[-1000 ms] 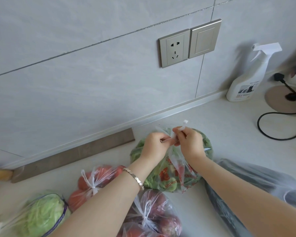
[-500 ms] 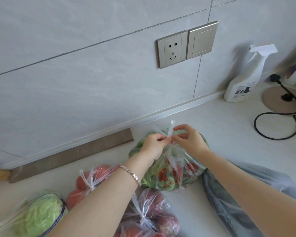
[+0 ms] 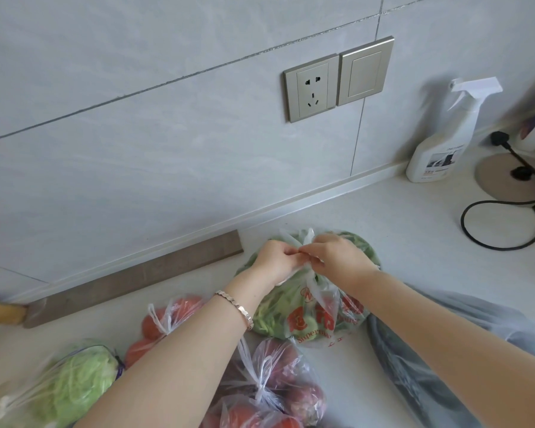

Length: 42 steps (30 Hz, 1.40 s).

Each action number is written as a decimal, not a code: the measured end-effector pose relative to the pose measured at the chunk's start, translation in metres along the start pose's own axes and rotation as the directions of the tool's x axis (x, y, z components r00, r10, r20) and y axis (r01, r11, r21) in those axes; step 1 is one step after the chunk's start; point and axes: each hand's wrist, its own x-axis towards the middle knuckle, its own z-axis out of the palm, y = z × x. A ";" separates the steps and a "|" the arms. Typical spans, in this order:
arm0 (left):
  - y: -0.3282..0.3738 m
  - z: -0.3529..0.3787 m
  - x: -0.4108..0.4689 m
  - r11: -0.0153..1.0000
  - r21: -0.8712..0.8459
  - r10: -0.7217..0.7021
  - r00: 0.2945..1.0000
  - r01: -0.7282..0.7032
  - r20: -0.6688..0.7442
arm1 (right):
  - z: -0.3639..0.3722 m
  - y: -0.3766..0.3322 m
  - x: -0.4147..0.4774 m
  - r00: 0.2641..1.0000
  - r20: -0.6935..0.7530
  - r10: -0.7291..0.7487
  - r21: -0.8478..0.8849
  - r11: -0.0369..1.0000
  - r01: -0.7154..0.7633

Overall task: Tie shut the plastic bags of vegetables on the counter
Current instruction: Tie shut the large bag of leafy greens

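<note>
Clear plastic bag with red print (image 3: 291, 313), full of green vegetables, lies on the white tabletop (image 3: 383, 227) near the grey tiled wall (image 3: 136, 149). Both hands meet over its gathered top: the left hand (image 3: 272, 261) and the right hand (image 3: 337, 261) each pinch a strip of the bag's mouth, fingers curled, knuckles nearly touching. Nearer the person lie a knotted clear bag of red tomatoes (image 3: 167, 316) and a knotted clear bag of purple round vegetables (image 3: 278, 375).

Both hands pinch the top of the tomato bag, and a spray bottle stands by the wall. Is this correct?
No. The head view shows left hand and right hand pinching the top of the green vegetable bag; the spray bottle part holds.
</note>
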 end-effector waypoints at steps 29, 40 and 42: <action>-0.022 0.005 -0.005 0.681 0.544 0.630 0.771 -0.490 -0.094 | -0.017 0.012 -0.001 0.849 0.359 0.388 0.692 0.499 -0.521; -0.018 0.015 -0.012 0.972 -0.026 0.228 0.961 -0.234 -0.155 | -0.006 0.006 -0.015 0.924 0.136 0.357 0.691 0.634 -0.347; -0.016 0.016 -0.013 0.982 -0.112 0.140 0.984 -0.151 -0.107 | -0.001 0.006 -0.017 0.980 -0.097 0.174 0.453 0.885 -0.112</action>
